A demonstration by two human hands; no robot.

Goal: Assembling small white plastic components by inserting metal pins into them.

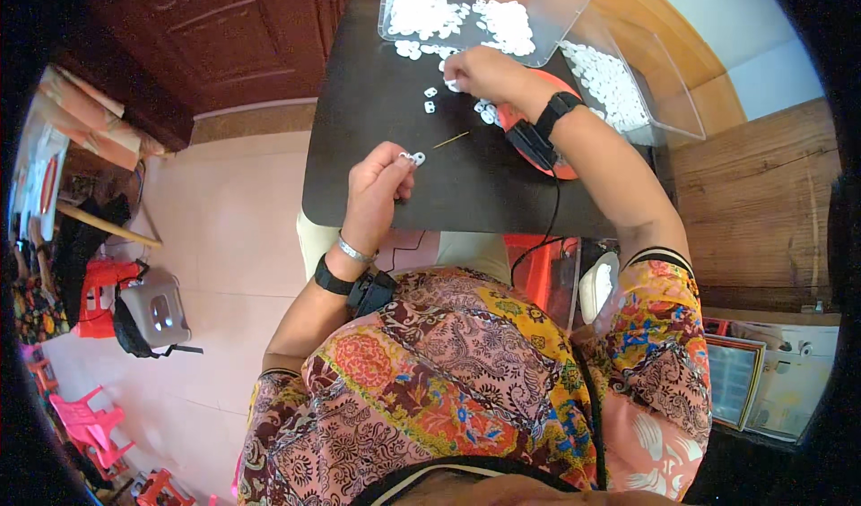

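Observation:
Over the near left of the dark table (359,94), my left hand (378,179) pinches a small white plastic piece (418,158) with a hole in it. My right hand (489,74) is farther off, its fingers closed on another small white piece (451,86) beside the front of a clear bin (386,24). Between the hands lies a thin gold-coloured stick (451,139). Two loose white pieces (430,107) sit apart just left of the right fingertips. A small cluster of white pieces (487,112) lies below that hand.
White pieces (421,11) are heaped in the clear bin at the back. A second clear bin (677,129) with more stands at the right. Partly under my right wrist is a round orange-red plate (563,83). A black cable (553,206) hangs over the table's near edge.

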